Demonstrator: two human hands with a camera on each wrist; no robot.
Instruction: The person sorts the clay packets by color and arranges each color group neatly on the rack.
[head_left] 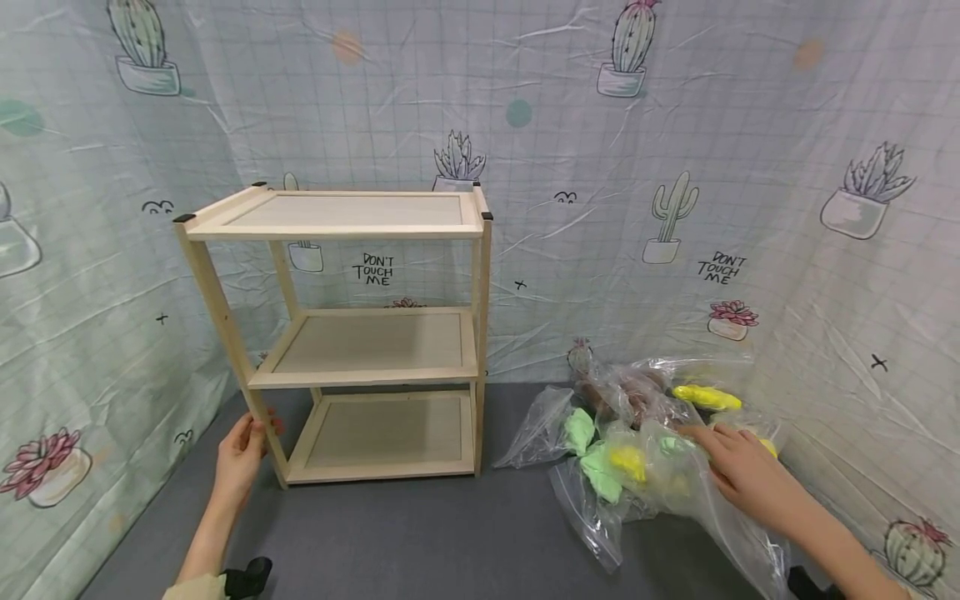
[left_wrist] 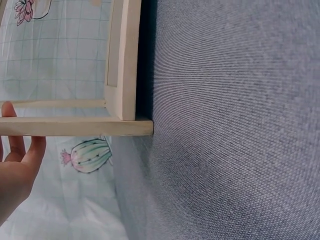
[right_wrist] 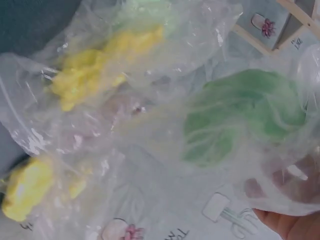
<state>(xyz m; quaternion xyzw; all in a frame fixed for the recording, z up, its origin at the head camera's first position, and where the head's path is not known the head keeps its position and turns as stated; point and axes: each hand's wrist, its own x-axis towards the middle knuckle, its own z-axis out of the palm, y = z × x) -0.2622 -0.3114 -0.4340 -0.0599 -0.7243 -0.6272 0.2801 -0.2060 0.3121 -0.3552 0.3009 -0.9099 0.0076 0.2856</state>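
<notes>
A three-tier pale wooden shelf (head_left: 367,382) stands upright left of centre, black caps on its post tops. My left hand (head_left: 240,450) grips its front left leg (left_wrist: 75,127) low down; the left wrist view shows fingers (left_wrist: 35,152) on that leg. On the right lies a heap of clear plastic bags (head_left: 536,429) with green, yellow and brown soft-looking pieces inside. At this heap my right hand (head_left: 738,467) holds a clear bag, its fingertips partly seen through the plastic. A green piece (right_wrist: 245,112) shows inside the bag close to that hand. What the pieces are, I cannot tell.
The dark grey cloth surface (head_left: 420,533) lies under everything. A cactus-printed curtain (head_left: 570,275) hangs behind and along both sides. A yellow piece (head_left: 707,397) sits at the heap's back right, and an empty-looking bag corner (head_left: 600,533) spreads toward the front.
</notes>
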